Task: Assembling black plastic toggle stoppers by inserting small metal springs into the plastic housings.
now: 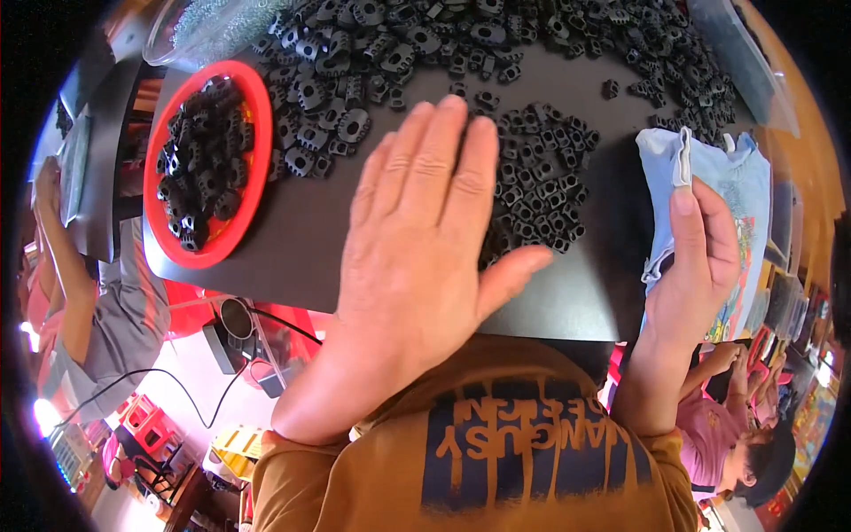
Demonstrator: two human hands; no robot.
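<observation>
My left hand (409, 235) is stretched out flat above the dark table (301, 257), its fingers straight and the thumb spread to the right; it holds nothing. Beside its fingers and thumb lies a loose cluster of small black plastic pieces (542, 173) with holes. On the right, my right hand (700, 239) pinches the white upper edge of a light blue bag (660, 164) between thumb and fingers. The bag hangs at the table's right edge, with a coloured print low on its side, partly hidden by my hand.
A red-rimmed oval tray (257, 177) at the left holds larger toothed black pieces. More black pieces (408, 40) are heaped along the far side. Behind stands a clear tub (222, 27) of tiny metallic parts. Other people sit at both sides; a cable (284, 321) hangs near the front edge.
</observation>
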